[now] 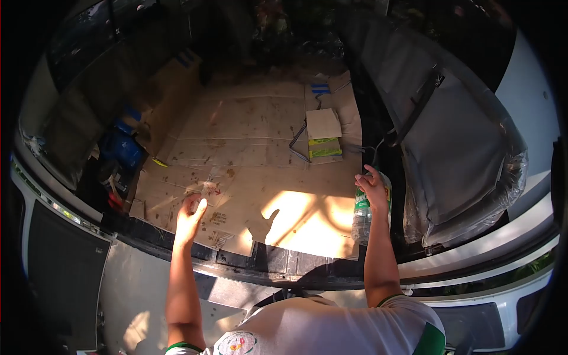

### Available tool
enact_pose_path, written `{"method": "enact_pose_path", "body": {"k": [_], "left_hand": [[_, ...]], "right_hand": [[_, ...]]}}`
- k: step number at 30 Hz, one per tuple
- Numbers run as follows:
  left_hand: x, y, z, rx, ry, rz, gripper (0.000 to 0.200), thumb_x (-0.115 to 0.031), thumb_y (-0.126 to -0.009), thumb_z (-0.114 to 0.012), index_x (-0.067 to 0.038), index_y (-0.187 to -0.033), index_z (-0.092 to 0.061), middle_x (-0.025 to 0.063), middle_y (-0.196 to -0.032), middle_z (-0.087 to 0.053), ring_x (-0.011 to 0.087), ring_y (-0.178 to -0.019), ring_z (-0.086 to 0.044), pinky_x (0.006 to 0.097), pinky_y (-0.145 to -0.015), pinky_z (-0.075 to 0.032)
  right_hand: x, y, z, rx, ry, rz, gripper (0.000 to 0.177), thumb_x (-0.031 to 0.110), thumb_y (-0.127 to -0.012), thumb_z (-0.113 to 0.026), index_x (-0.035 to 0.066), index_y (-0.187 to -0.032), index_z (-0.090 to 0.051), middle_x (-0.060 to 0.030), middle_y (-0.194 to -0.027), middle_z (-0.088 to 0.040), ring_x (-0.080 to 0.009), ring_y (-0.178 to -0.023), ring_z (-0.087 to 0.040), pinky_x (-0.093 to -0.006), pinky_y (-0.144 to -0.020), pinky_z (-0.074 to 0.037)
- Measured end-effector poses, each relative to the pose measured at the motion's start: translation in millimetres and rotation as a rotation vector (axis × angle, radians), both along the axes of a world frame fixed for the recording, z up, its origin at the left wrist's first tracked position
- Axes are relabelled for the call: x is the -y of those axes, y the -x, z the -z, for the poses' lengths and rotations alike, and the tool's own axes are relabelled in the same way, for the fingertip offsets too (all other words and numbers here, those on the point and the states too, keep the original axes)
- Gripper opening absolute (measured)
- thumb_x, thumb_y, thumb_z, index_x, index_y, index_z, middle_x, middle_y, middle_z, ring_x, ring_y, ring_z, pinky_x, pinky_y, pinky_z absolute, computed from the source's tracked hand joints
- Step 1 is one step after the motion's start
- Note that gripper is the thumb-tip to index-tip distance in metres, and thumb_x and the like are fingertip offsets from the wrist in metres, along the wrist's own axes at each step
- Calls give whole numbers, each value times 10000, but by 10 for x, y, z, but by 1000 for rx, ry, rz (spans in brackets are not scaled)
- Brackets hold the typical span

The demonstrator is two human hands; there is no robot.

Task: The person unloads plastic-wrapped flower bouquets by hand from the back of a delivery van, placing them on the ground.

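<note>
My left hand [190,214] is raised over the near left part of a flattened cardboard sheet [248,124], its fingers curved and apart with nothing between them. On the right, my right hand [373,186] is beside and partly over a clear plastic bottle [360,228] with a green label. Its fingers are bent and spread, and no grip on the bottle shows. Farther back on the cardboard lies a small brown cardboard piece [323,123] above a yellow-green and brown packet [325,148]. A dark bent metal rod [294,144] is at their left.
The cardboard lines a vehicle's cargo floor. At the left are a blue container [122,149] and a small yellow object [159,162]. A grey panel wrapped in plastic [461,154] stands along the right side. The metal sill [284,278] runs across the front.
</note>
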State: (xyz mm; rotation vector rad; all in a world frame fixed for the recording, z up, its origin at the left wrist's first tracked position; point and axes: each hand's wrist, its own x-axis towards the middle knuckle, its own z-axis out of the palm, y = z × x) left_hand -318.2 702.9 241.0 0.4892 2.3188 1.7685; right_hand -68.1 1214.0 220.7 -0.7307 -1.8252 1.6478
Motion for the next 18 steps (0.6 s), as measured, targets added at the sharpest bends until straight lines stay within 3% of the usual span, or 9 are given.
{"method": "enact_pose_path", "body": {"k": [9,13,16,17,18], "left_hand": [[-361,-194,-421,-143,157,7,471,-361,-868,-773,-48,-1193,-637,101,-1214,-601,186,-1060,-586,316,-826,-508],[-607,37,-517,-273,209,56,464,-352,-864,-766,-47,-1192,-642,144,-1243,-598,248,-1141,-596,364,-886,-516],[-780,124,-699,-176,291,113,528,-368,-839,-778,-52,-1234,-627,159,-1306,-571,297,-1206,-568,407,-961,-489],[-825,209,-701,-421,415,157,545,-322,-852,-763,-11,-1265,-592,207,-1387,-500,349,-1255,-533,380,-1013,-471],[-883,256,-688,-465,482,137,562,-334,-851,-761,-15,-1278,-585,212,-1401,-490,363,-1267,-521,390,-1024,-466]], "right_hand": [[-178,529,267,64,37,-131,561,277,-898,-744,52,-1353,-503,-75,-1043,-691,-147,-900,-647,-303,-792,-482],[-292,627,257,39,39,-116,499,279,-909,-729,56,-1316,-544,-66,-1043,-686,-139,-889,-644,-299,-781,-477],[-284,656,287,13,52,-118,485,275,-913,-723,46,-1304,-552,-62,-1034,-683,-135,-886,-642,-289,-774,-474],[-277,665,269,3,54,-121,483,273,-914,-722,42,-1302,-553,-61,-1030,-682,-134,-885,-641,-283,-771,-473],[-249,669,263,14,59,-117,476,260,-914,-722,38,-1300,-553,-62,-1025,-682,-132,-883,-641,-275,-763,-471]]}}
